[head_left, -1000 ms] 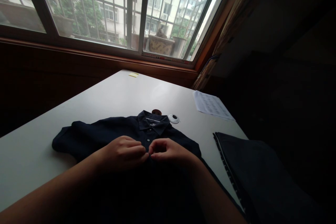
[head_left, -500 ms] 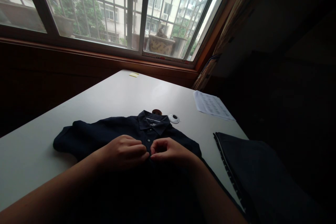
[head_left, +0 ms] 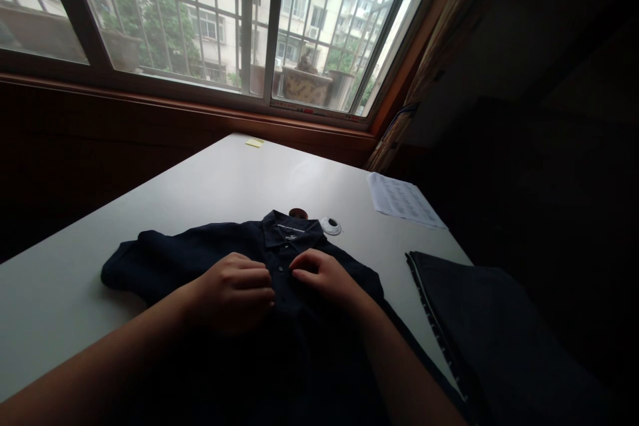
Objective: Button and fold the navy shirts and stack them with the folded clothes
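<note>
A dark navy short-sleeved shirt (head_left: 214,239) with a collar lies spread face up, collar pointing away from me. Small buttons run down its front, one of them, a pale button (head_left: 280,269), showing between my hands. My left hand (head_left: 237,289) rests over the shirt's front, left of the button row, its fingers curled together; whatever they hold is hidden. My right hand (head_left: 327,276) is just right of the button, thumb and index fingertips close together in a pinch. Whether cloth is between them is too dark to see.
The white table (head_left: 200,180) carries printed sheets (head_left: 404,200) at the right, a yellow-edged slip (head_left: 254,142) at the far corner, and a white ring-shaped piece (head_left: 330,225) and brown disc (head_left: 298,213) by the collar. Dark folded cloth (head_left: 479,306) lies at the right edge.
My hands have come apart from the middle of the shirt front. The left has shifted slightly left; the right has risen towards the collar. The shirt's body looks unmoved.
</note>
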### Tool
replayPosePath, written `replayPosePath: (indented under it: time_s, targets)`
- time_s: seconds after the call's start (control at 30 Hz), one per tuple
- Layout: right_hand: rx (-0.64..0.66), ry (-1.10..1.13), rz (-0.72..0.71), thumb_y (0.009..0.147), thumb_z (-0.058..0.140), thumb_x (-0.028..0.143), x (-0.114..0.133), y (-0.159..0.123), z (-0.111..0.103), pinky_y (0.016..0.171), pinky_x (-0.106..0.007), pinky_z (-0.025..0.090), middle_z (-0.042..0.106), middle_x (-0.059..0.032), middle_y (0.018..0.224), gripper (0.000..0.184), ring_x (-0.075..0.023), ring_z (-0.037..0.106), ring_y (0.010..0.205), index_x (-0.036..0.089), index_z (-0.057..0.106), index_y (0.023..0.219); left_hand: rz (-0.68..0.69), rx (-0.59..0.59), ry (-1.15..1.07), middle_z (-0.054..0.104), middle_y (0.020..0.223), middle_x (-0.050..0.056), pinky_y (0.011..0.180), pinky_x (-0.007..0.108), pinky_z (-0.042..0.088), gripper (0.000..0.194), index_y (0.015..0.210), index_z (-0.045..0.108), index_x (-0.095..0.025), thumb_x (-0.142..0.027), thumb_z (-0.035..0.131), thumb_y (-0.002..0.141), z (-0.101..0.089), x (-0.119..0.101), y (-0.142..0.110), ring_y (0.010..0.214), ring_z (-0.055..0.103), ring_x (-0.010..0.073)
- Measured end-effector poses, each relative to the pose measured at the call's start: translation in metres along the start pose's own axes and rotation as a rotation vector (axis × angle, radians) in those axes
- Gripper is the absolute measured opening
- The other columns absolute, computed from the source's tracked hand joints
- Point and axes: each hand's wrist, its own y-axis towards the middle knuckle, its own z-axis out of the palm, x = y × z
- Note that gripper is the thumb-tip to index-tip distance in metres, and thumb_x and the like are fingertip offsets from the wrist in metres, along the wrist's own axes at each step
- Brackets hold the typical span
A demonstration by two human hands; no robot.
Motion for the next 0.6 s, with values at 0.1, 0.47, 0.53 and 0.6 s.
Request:
replayPosePath:
  time_s: [0.1,0.47,0.53,0.6]
  targets:
    - [-0.044,-0.13,-0.059,0.083,0.07,0.022,-0.006,0.001,0.003,0.084,-0.031,0.05,0.066,-0.0034,0.098,0.013,-0.0184,0.064,0.091,0.021,0.076,0.095,-0.154,-0.029,-0.01,0.061,0.071,0.002,0.053,0.029,0.038,0.011,0.081,0.063,-0.019,-0.018,0.057,0.091,0.001,0.007,-0.001,0.059,0.053,0.014]
    - [-0.134,-0.566,-0.101,0.088,0.068,0.029,-0.012,-0.003,-0.007,0.102,-0.04,0.045,0.063,-0.0069,0.118,0.027,-0.0252,0.057,0.111,0.026,0.073,0.115,-0.523,0.247,0.071,0.067,0.079,0.003,0.066,0.025,0.047,0.031,0.081,0.073,-0.021,-0.034,0.052,0.099,-0.003,0.031,-0.006,0.077,0.062,0.0161]
    - [-0.137,-0.661,-0.075,0.09,0.066,0.03,-0.01,-0.004,-0.007,0.101,-0.042,0.045,0.063,-0.0075,0.122,0.03,-0.0267,0.057,0.112,0.027,0.072,0.119,-0.546,0.282,0.094,0.071,0.088,0.004,0.068,0.026,0.049,0.031,0.088,0.075,-0.022,-0.037,0.051,0.1,-0.005,0.032,-0.007,0.084,0.064,0.018]
    - [-0.149,-0.749,-0.046,0.091,0.064,0.032,-0.009,-0.006,-0.006,0.1,-0.044,0.045,0.063,-0.0085,0.126,0.034,-0.0287,0.057,0.115,0.027,0.07,0.124,-0.567,0.323,0.113,0.073,0.1,0.004,0.075,0.029,0.051,0.031,0.101,0.076,-0.025,-0.041,0.049,0.1,-0.006,0.032,-0.009,0.094,0.065,0.0202]
